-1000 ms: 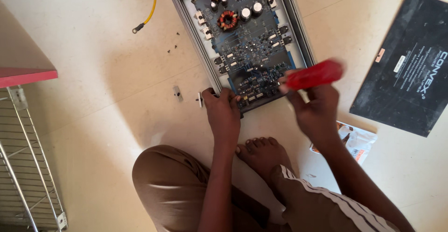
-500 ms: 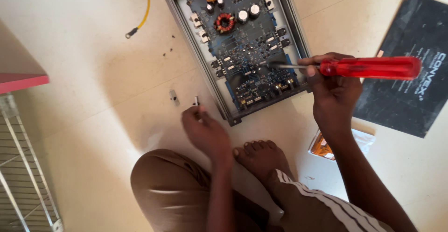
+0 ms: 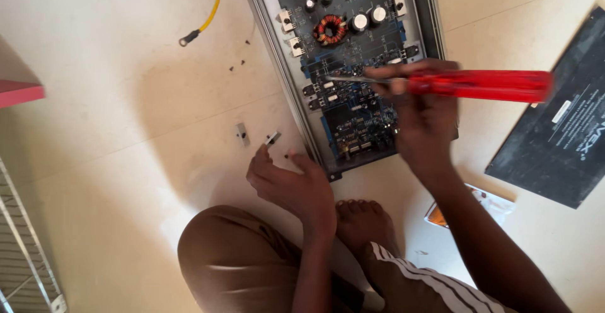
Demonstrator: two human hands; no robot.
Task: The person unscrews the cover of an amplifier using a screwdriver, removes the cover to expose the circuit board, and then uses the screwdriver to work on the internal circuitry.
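Note:
An opened amplifier [image 3: 353, 55] lies on the pale floor, its blue circuit board bare inside a grey metal frame. My right hand [image 3: 419, 114] hovers over the board's near right part and grips a red-handled screwdriver [image 3: 479, 85] held sideways, its tip pointing left over the board. My left hand [image 3: 287, 184] rests on the floor just left of the amplifier's near corner, with a small dark screw pinched at its fingertips. A small metal clip [image 3: 272, 138] lies right by those fingers.
Another metal clip [image 3: 242, 133] and loose dark screws [image 3: 239, 66] lie left of the amplifier. A yellow wire [image 3: 208, 14] runs at top. A black cover plate [image 3: 561, 136] lies right, a plastic packet [image 3: 485, 203] near my leg, a wire rack [image 3: 25, 256] at left.
My right hand has lifted the screwdriver off the near corner and turned it sideways over the board. My left hand has drawn back from the amplifier's edge down to the floor.

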